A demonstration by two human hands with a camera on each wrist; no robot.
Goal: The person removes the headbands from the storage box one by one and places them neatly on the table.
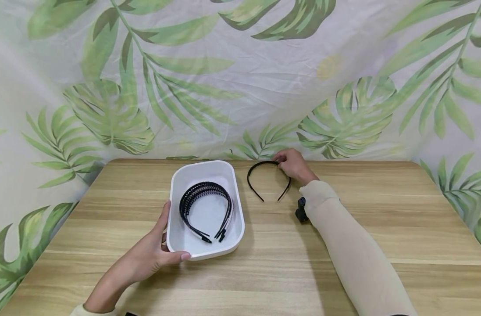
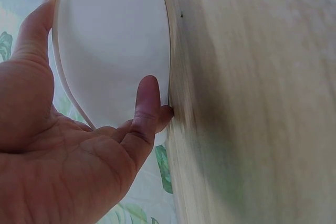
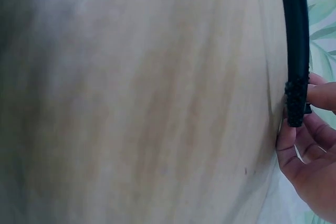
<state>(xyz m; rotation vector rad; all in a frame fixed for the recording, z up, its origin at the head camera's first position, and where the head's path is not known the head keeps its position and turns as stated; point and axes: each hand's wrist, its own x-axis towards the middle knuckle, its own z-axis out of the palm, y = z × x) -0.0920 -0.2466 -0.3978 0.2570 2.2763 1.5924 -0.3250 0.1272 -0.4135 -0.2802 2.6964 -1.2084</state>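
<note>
- I see the right hand (image 1: 294, 166) pinching a slim black headband (image 1: 265, 163) between thumb and fingers, at the top right of its arc.
- On my right wrist feed, the band runs down to a knobbly, toothed stretch, with the thumb and fingertips around it.
- That headband is at the far side of the table, its two ends pointing back toward the wearer; I cannot tell whether it rests fully on the wood or is slightly raised.
- I see the left hand (image 1: 151, 254) gripping a white storage bin (image 1: 239, 208) at its near left corner, thumb over the near rim and fingers spread along the left wall.
- My left wrist feed shows one fingertip against the bin's outer wall and another finger tucked by its lower edge.
- Inside the bin, I make out a nested stack of headbands (image 1: 194, 192), mostly black and toothed, with a paler one among them; their open ends face the wearer.
- The bin stands to the left of the single headband, near it but apart.
- Below the right sleeve (image 1: 352, 241), at the cuff, I see a small black device (image 1: 301, 210).
- Under everything is a wood-grain table (image 1: 264, 276); beyond its far edge hangs a leaf-print curtain (image 1: 193, 87).
</note>
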